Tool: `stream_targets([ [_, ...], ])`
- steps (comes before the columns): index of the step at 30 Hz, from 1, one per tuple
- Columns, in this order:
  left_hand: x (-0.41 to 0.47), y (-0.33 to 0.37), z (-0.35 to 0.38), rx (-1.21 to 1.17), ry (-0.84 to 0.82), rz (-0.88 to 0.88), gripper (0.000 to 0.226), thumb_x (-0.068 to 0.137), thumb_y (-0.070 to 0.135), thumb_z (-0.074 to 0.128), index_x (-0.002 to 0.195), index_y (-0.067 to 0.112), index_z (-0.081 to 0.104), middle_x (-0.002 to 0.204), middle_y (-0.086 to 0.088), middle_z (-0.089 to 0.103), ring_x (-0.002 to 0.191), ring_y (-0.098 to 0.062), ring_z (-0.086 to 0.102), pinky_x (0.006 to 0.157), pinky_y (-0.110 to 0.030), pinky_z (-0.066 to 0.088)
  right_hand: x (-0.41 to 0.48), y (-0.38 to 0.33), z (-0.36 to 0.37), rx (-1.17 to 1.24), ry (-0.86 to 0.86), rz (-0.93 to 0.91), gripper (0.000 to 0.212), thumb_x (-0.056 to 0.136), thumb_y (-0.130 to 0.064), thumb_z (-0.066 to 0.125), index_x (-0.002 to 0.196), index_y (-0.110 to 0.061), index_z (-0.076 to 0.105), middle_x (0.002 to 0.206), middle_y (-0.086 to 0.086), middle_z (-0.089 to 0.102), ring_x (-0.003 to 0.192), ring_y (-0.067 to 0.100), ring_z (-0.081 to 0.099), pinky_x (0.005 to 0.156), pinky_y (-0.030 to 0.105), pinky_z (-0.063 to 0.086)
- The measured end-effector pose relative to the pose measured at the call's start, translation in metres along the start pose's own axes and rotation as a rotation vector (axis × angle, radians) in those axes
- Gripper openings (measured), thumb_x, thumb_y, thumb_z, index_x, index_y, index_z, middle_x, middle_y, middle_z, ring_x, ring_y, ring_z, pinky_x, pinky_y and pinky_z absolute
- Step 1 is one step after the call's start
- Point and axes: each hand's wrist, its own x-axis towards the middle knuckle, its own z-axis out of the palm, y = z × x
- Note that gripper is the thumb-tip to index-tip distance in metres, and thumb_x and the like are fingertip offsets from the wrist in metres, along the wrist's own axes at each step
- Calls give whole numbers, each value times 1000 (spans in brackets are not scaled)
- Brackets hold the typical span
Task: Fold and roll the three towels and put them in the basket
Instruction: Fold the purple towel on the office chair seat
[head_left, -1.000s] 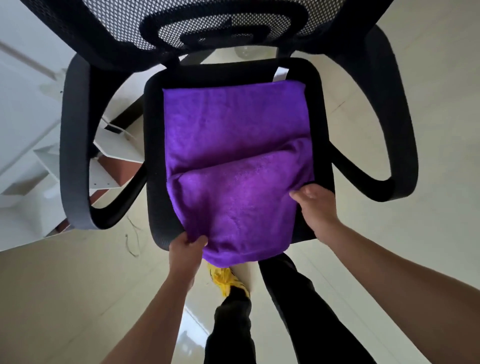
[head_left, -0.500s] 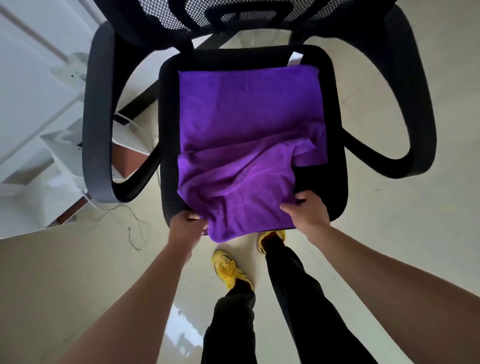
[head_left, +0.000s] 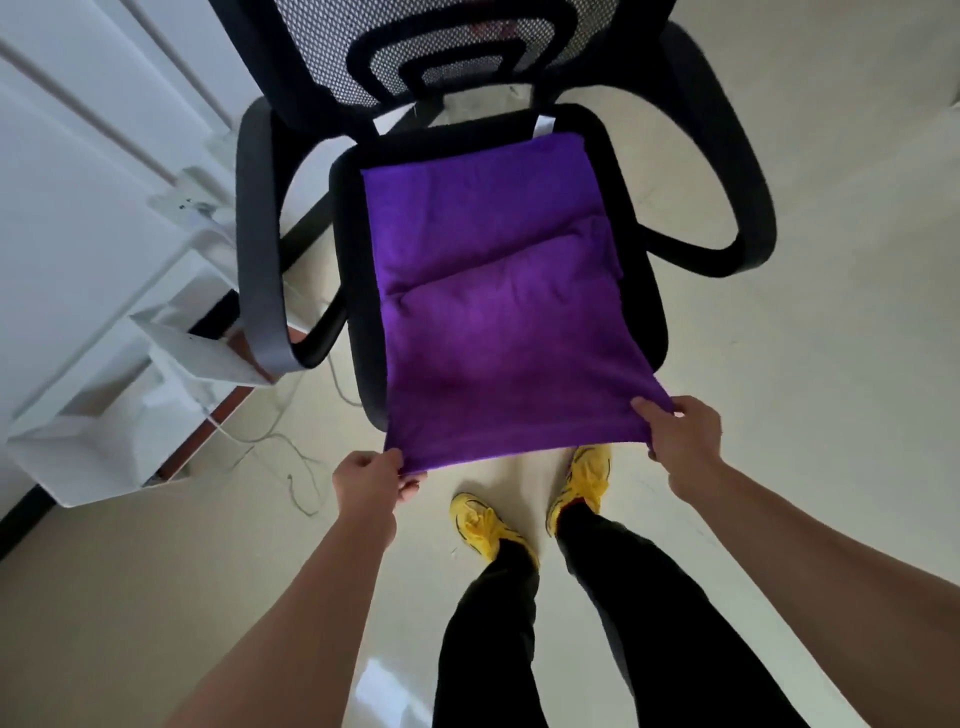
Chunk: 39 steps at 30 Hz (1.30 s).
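Note:
A purple towel (head_left: 498, 291) lies spread on the seat of a black office chair (head_left: 644, 291), with a crease across its middle. Its near edge hangs out past the seat's front, pulled taut. My left hand (head_left: 366, 483) pinches the near left corner. My right hand (head_left: 678, 436) pinches the near right corner. No basket and no other towels are in view.
The chair's armrests (head_left: 260, 270) curve out on both sides and its mesh back (head_left: 441, 47) stands at the far end. White shelves (head_left: 119, 415) and a loose cable (head_left: 291, 457) are on the floor at left. My legs and yellow shoes (head_left: 483, 525) stand before the chair.
The towel's near part was bunched on the seat half a second ago. Both hands have drawn the near edge toward me, stretching it flat beyond the seat front.

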Motion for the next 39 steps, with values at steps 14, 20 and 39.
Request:
stream_targets([
  [14, -89, -144, -55, -23, 19, -56, 12, 86, -1, 42, 79, 1, 52, 72, -21, 62, 47, -23, 62, 46, -27, 41, -82, 132, -77, -125, -74, -20, 32, 78, -32, 77, 75, -6, 59, 65, 10, 56, 59, 27, 50, 60, 35, 42],
  [20, -133, -228, -69, -34, 25, -79, 9, 86, 0, 42, 82, 3, 50, 74, -19, 61, 46, -24, 63, 49, -29, 41, -118, 189, -125, -119, -85, -4, 39, 77, -34, 78, 66, -5, 54, 60, 9, 51, 55, 26, 45, 57, 36, 41],
  [39, -154, -215, -87, -215, 28, 72, 22, 92, -3, 44, 105, 14, 50, 69, -17, 63, 37, -16, 59, 48, -26, 41, -148, 166, -146, 226, -85, 48, 26, 83, -23, 76, 100, -15, 60, 75, 9, 59, 46, 13, 48, 40, 19, 47],
])
